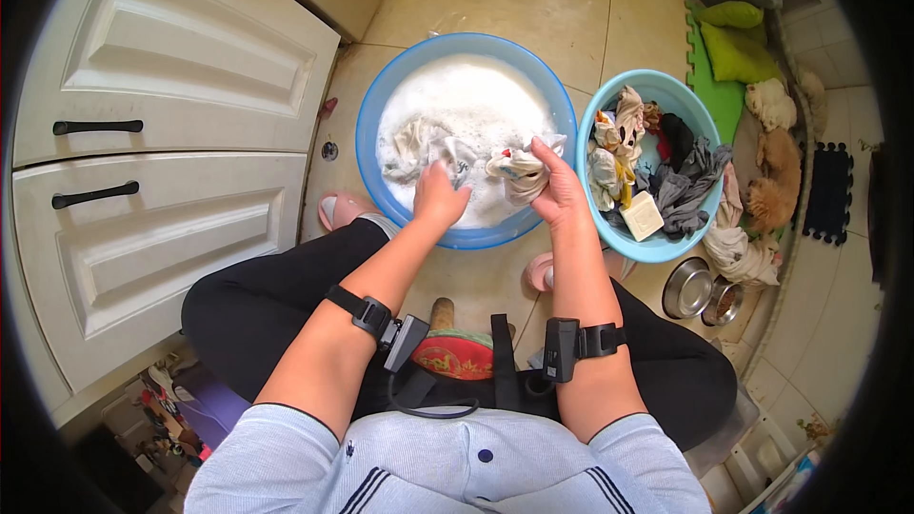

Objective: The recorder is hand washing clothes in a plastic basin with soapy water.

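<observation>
A blue plastic basin (368, 178) of foamy water stands on the floor before me. My right hand (560, 189) holds a bunched pale garment (525, 173) with a small red detail over the basin's right side. Fingers of my left hand (441, 194) reach down onto a wet white and grey cloth (421, 150) in the foam; their tips are partly hidden, so their grip is unclear. Close to the basin's right side, a light blue tub (594, 228) contains dark and pale clothes (682, 185) and a cream soap bar (643, 217).
White drawers (164, 121) border the left side. At right, a curly brown dog (775, 175) lies beside a green foam mat (725, 103), with a pale cloth (742, 257) and metal bowls (687, 287) nearer. A floor drain (329, 150) lies left of the basin.
</observation>
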{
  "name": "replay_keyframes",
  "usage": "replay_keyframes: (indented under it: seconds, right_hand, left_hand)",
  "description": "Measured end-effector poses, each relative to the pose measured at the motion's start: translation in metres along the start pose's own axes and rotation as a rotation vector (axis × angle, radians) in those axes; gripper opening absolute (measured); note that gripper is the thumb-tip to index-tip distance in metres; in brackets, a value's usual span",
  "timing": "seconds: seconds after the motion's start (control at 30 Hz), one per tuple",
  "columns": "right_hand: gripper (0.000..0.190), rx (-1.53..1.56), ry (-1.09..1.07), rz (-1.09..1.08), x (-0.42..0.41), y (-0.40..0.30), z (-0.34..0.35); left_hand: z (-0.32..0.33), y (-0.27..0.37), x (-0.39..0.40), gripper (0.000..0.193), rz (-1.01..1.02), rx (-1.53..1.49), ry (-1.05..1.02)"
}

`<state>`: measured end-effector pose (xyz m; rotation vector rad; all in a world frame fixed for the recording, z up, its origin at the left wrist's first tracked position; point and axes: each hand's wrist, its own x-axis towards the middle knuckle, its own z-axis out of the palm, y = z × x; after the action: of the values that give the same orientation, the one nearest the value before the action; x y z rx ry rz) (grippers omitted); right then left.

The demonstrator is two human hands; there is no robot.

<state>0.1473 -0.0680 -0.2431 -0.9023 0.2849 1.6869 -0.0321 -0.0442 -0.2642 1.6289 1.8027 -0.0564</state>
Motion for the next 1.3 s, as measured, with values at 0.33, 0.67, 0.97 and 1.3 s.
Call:
replay_keyframes:
  seconds: [0.33, 0.67, 0.97, 1.3]
  right_hand:
    - [0.036, -0.31, -0.121, -0.171, -0.018, -0.005, 0.023]
    - [0.034, -0.584, 0.116, -0.38, -0.02, 0.018, 0.025]
    - [0.016, -0.687, 0.079, -0.48, -0.023, 0.002, 0.016]
    - [0.013, -0.746, 0.049, -0.445, -0.018, 0.004, 0.018]
  left_hand:
    - [-0.025, 0.038, 0.001, 0.032, 0.436, -0.579, -0.153]
    - [-0.033, 0.041, -0.005, 0.02, 0.178, -0.926, -0.412]
    - [-0.042, 0.028, -0.001, 0.022, 0.136, -0.856, -0.324]
    - [-0.055, 0.037, -0.011, 0.022, 0.221, -0.776, -0.376]
